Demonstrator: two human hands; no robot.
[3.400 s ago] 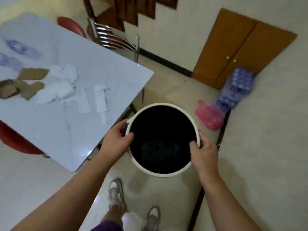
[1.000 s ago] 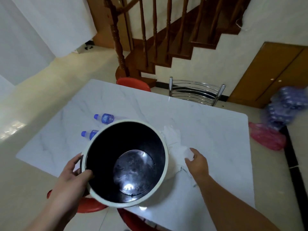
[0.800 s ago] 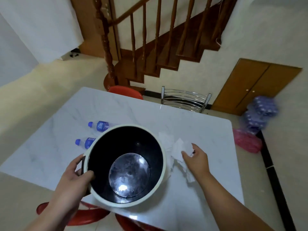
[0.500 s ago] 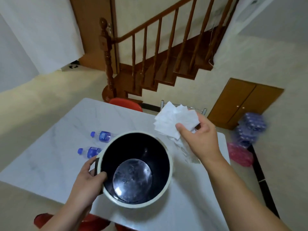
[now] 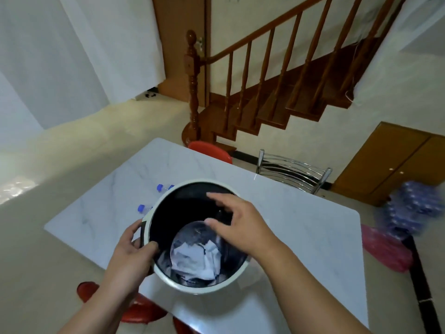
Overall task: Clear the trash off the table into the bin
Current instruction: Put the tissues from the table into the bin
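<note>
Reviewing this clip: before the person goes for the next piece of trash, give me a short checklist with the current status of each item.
1. Left hand grips the bin rim: ok.
2. Right hand empty, fingers spread over the bin mouth: ok.
3. White paper lies at the bin's bottom: ok.
4. Table cleared: not ok, two blue-capped bottles remain behind the bin.
5. Cardboard scraps gone: cannot tell, the bin hides that area.
6. Bin resting on the table or held above it: cannot tell.
</note>
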